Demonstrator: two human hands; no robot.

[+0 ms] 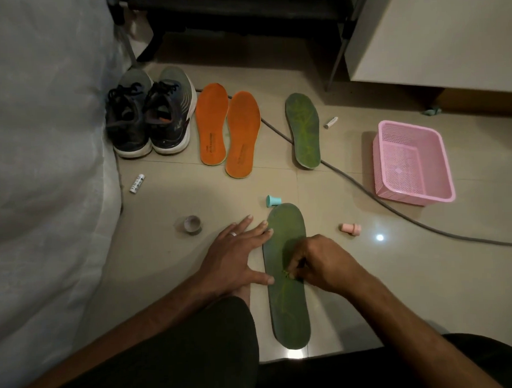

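Note:
A green insole (289, 308) lies lengthwise on the tiled floor in front of me. My left hand (236, 257) lies flat with straight fingers, its fingertips and thumb pressing the insole's left edge. My right hand (318, 262) is curled over the insole's middle, its fingertips pinching something small against the surface; what it holds is hidden by the fingers. A second green insole (303, 131) lies farther back. Two orange insoles (228, 131) lie beside a pair of dark sneakers (150, 116).
A pink mesh basket (413, 162) stands at the right. A grey cable (394, 209) crosses the floor. Small items lie around: a teal cap (273, 201), a pink cap (351, 228), a tape roll (192, 224), two white tubes (137, 183) (330, 122). A white bed (45, 172) flanks the left.

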